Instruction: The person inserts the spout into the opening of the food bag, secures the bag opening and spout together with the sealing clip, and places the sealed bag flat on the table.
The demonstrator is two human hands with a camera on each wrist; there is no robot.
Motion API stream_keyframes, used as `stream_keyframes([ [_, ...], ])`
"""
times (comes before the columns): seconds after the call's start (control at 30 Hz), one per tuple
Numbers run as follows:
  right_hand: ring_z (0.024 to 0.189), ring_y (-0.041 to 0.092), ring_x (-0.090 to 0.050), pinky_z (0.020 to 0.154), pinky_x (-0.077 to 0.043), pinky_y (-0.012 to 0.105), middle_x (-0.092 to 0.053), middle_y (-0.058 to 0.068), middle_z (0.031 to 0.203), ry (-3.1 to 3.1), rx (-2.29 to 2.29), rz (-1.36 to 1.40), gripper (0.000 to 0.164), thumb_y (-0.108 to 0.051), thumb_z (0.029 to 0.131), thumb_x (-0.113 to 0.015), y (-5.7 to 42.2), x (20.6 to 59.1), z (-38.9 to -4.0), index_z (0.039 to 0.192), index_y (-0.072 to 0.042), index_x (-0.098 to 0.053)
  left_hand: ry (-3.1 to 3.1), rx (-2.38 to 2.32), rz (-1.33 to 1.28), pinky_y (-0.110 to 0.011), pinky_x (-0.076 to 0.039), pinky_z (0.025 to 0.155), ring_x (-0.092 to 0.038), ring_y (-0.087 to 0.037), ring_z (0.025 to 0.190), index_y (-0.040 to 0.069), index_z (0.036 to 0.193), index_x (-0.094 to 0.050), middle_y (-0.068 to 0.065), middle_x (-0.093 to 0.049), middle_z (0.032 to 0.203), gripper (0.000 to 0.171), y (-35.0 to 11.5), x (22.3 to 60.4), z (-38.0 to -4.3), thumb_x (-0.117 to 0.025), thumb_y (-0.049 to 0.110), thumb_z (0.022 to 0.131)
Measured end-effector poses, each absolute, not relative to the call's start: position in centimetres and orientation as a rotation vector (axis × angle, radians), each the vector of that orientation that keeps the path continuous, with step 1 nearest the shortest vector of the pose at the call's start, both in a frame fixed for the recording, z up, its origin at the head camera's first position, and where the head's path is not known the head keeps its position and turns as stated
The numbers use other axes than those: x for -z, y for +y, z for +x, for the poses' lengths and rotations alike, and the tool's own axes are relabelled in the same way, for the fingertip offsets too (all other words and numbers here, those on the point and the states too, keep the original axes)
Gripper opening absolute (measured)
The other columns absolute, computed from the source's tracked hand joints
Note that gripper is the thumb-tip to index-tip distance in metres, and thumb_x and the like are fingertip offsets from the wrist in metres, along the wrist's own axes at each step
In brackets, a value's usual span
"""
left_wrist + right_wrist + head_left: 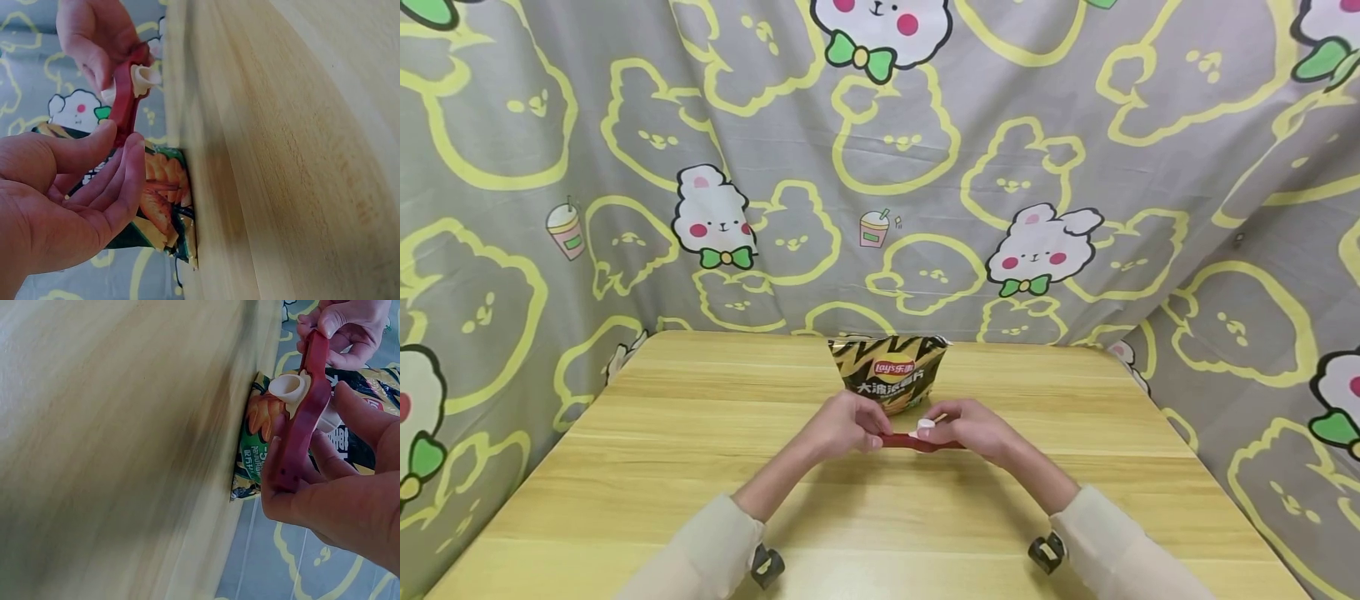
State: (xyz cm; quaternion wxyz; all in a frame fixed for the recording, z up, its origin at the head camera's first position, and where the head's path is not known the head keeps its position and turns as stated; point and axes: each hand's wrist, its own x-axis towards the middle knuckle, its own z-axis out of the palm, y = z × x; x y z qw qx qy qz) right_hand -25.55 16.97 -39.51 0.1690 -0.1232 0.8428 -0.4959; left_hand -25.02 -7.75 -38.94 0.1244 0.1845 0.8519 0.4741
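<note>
Both hands hold a long, slightly curved red bag clip [898, 440] above the table. A cream pour spout [287, 388] sticks out from one side of it, and a white cap [926, 425] shows on the other. My left hand [847, 427] pinches one end between thumb and fingertips. At the opposite end, my right hand [976, 430] grips the clip with its fingers curled round it, thumb near the white cap. Just behind the hands stands a black and gold chip bag [891, 371], upright; the hands hide part of its lower front.
The light wooden table [700, 517] spreads out around the hands. A grey curtain [925, 167] with yellow and white cartoon animals hangs behind it and along both sides.
</note>
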Motion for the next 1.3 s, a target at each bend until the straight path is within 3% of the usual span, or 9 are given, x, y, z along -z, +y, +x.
stream_keyframes([
  [0.27, 0.085, 0.017, -0.064, 0.079, -0.047, 0.031, -0.075, 0.005, 0.091, 2.434, 1.391, -0.397, 0.026, -0.023, 0.084, -0.081, 16.99, 39.25, -25.57, 0.103, -0.005, -0.076, 2.505, -1.367, 0.519, -0.030, -0.051, 0.077, -0.069, -0.013, 0.077, 0.009, 0.088, -0.076, -0.001, -0.075, 0.082, 0.012, -7.82, 38.88, -24.91, -0.079, -0.001, 0.082],
  [0.47, 0.084, 0.016, -0.060, 0.075, -0.047, 0.031, -0.073, 0.003, 0.090, 2.480, 1.356, -0.412, 0.024, -0.020, 0.082, -0.083, 16.91, 39.15, -25.51, 0.100, -0.006, -0.077, 2.507, -1.373, 0.468, -0.029, -0.053, 0.069, -0.068, -0.015, 0.073, 0.005, 0.089, -0.077, -0.003, -0.074, 0.080, 0.002, -7.94, 38.72, -24.68, -0.076, 0.005, 0.088],
  [1.3, 0.078, 0.013, -0.062, 0.069, -0.049, 0.029, -0.074, 0.003, 0.084, 2.579, 1.258, -0.426, 0.023, -0.016, 0.080, -0.084, 16.42, 39.21, -25.51, 0.099, -0.005, -0.078, 2.603, -1.390, 0.430, -0.031, -0.052, 0.075, -0.066, -0.012, 0.079, 0.010, 0.088, -0.079, 0.001, -0.075, 0.084, 0.009, -7.59, 39.04, -24.82, -0.084, 0.009, 0.081],
])
